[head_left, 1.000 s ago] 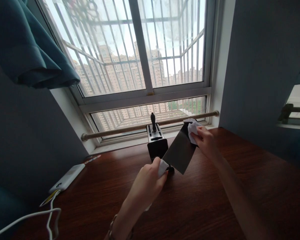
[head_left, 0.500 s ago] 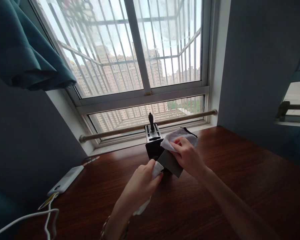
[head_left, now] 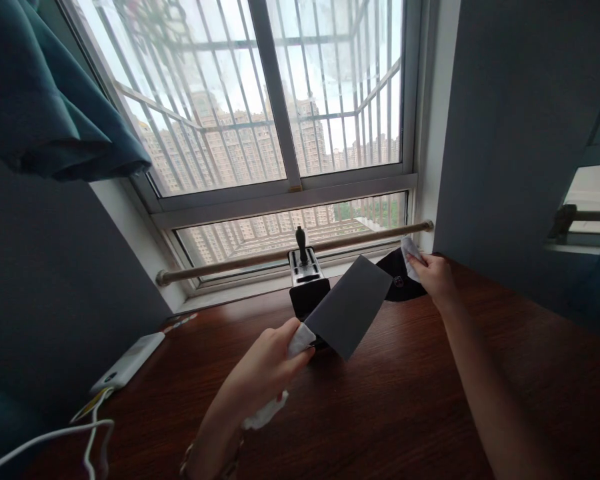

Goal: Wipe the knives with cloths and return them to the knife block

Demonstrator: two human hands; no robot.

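Cleaver (head_left: 350, 307) held at frame centre above the table (head_left: 380, 413), blade slanting up to the right.
The left hand (head_left: 267, 363) is closed around its handle through a white cloth (head_left: 300, 339), so the long axis runs lower left to upper right, in front of the knife block (head_left: 307, 287). The right hand (head_left: 435, 277), right of centre, pinches a white wipe (head_left: 409, 252) apart from the blade.

My right hand (head_left: 433, 277) has come off the broad grey rectangular steel cleaver (head_left: 353, 307) and swung out to the right, toward the window corner, taking the crumpled white wiping cloth (head_left: 410, 255) with it. The blade, half covered by cloth and fingers a moment ago, now shows bare. My left hand (head_left: 265, 363) has drifted slightly leftward.
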